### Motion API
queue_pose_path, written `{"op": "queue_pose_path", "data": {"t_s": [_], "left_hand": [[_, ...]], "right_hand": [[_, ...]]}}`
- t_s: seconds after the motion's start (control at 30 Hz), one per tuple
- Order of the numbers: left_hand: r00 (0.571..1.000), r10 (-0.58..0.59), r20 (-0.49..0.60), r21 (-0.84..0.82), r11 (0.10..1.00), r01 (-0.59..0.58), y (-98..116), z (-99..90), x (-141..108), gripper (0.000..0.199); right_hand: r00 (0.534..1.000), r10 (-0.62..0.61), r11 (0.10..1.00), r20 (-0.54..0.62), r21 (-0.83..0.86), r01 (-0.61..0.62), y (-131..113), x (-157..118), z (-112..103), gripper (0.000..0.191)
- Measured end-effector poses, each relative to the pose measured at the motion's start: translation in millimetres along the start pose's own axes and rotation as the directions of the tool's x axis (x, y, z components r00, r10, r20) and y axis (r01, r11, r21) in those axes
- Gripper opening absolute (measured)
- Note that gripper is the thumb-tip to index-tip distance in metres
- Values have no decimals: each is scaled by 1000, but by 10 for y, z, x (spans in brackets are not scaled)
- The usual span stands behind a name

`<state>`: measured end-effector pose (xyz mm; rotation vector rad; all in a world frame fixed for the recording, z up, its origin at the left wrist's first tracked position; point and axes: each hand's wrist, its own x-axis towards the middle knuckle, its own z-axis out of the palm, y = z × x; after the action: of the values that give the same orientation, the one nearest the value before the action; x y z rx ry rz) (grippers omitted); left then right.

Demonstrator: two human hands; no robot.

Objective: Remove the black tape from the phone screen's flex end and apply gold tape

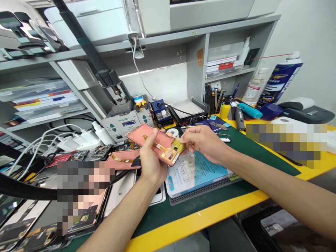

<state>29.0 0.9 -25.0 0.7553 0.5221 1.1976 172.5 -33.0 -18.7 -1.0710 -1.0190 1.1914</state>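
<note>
My left hand (152,159) grips a phone display panel (148,138) covered in pink film, holding it by its lower edge. A yellow flex cable (177,148) folds off the panel's end. My right hand (204,141) pinches that flex between thumb and fingers. A second pink-backed panel (122,160) lies on the mat just left of my left hand, with its own gold-coloured flex. Under my left forearm, a pile of phone parts is partly hidden by blurring.
A green bench mat (252,164) with a yellow edge (199,217) lies below my hands, and a blue printed sheet (195,171) sits on it. Behind stand a rework station (123,122), a heating plate (187,108), a spray can (279,80), white chargers and shelves.
</note>
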Motion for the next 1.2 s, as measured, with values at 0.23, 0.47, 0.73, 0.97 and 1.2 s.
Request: {"op": "queue_pose_path", "data": {"t_s": [0.23,0.47,0.73,0.97,1.2], "left_hand": [[1000,-5,8,-2,1000,5,0,6,0,22],[999,-31,35,-6,1000,31,4,-7,5,22],[996,-66,57,37,997,64,42,0,17,26],[991,-103,82,42,994,100,58,-14,25,22],[991,-112,71,61,992,108,74,-1,26,21]], "right_hand": [[1000,17,1000,18,-15,-17,-7,3,-9,15],[1000,16,1000,26,-23,-15,-3,8,-20,14],[999,33,999,37,-27,-32,-21,6,-21,14],[999,37,999,40,-25,-36,-22,3,-11,12],[998,45,998,46,-34,-43,-30,1,-14,12]]}}
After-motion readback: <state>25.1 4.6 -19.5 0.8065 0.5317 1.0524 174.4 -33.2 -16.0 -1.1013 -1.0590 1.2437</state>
